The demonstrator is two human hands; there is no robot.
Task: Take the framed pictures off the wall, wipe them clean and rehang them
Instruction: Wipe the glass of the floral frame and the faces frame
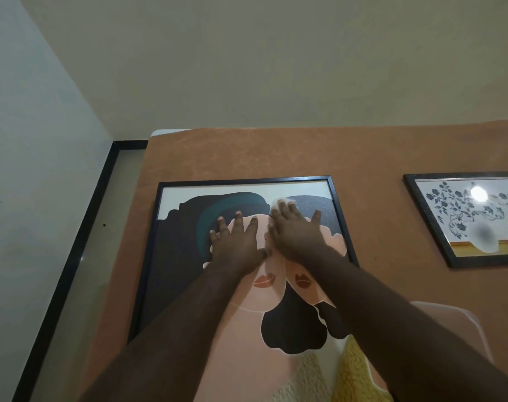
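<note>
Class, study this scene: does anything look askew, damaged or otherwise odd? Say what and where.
Nothing looks damaged or spilled. The large framed picture lies flat on the orange cloth, both hands pressed on it, the right hand over a white wipe. The smaller floral picture to its right lies turned at an angle to it.

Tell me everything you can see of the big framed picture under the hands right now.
The big picture has a thin black frame and shows stylised faces with dark hair on a peach ground. It lies flat on an orange cloth. The left hand rests flat on it, fingers spread. The right hand presses a white wipe on its upper part. Its near edge is out of view.
</note>
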